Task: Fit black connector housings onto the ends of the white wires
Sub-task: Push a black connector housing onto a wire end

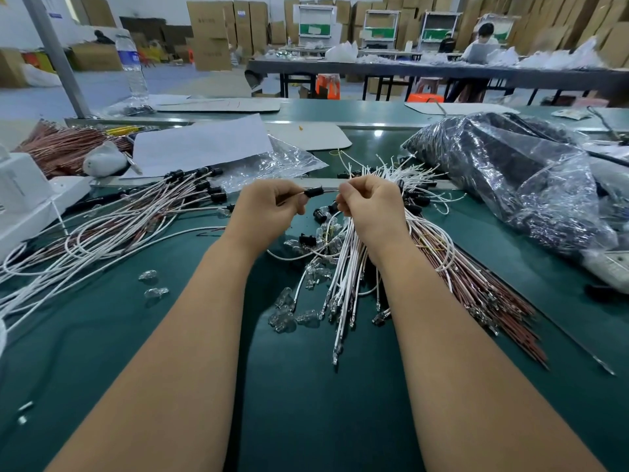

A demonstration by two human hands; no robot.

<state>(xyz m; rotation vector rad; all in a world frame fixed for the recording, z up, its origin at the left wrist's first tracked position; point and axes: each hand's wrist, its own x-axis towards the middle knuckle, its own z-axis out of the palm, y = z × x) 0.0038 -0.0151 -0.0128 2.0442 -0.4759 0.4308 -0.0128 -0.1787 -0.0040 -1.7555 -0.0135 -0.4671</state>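
The left hand (269, 207) pinches a black connector housing (313, 191); the right hand (369, 206) pinches its white wire (332, 190), above the green bench (289, 386), loose wires (343, 267) crowding either side.

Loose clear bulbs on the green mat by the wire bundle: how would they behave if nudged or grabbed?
The clear bulbs look like small rounded glass, so they would probably roll or skitter on the smooth green mat. Thin glass is likely fragile if squeezed. Several lie against the white wires, so a push may snag or drag those too.
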